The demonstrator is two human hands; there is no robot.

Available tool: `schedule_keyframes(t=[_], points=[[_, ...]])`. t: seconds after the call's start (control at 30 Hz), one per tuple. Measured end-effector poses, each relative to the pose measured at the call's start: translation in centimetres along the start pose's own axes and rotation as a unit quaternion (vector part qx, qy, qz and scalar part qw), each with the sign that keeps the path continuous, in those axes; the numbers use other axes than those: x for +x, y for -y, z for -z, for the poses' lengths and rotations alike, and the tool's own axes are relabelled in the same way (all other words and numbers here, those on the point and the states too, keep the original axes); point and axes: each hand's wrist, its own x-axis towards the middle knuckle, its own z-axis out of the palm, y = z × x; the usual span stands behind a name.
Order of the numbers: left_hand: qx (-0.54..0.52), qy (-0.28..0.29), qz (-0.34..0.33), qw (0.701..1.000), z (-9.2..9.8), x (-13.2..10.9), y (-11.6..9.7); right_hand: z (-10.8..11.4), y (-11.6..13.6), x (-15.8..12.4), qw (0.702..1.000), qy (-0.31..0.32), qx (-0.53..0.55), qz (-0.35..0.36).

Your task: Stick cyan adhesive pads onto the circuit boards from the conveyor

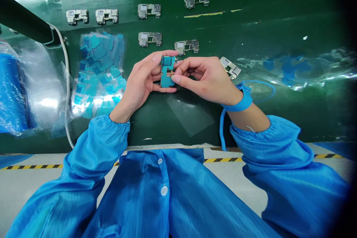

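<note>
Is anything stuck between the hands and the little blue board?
No, nothing visible is. The left hand and the right hand both hold the blue board by its edges, over the green table.

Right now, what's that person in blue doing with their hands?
A person in a blue coat holds a small blue board in the left hand, while the right hand pinches its edge. Silver metal parts lie spread on the green table, and a bag of blue pieces sits to the left.
</note>
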Motion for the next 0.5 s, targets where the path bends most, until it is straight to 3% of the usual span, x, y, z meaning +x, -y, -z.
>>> schedule_keyframes(t=[0.5], points=[[0.005, -0.004, 0.006, 1.0, -0.19, -0.13, -0.35, 0.0, -0.19, -0.03, 1.0, -0.001, 0.004, 0.006]])
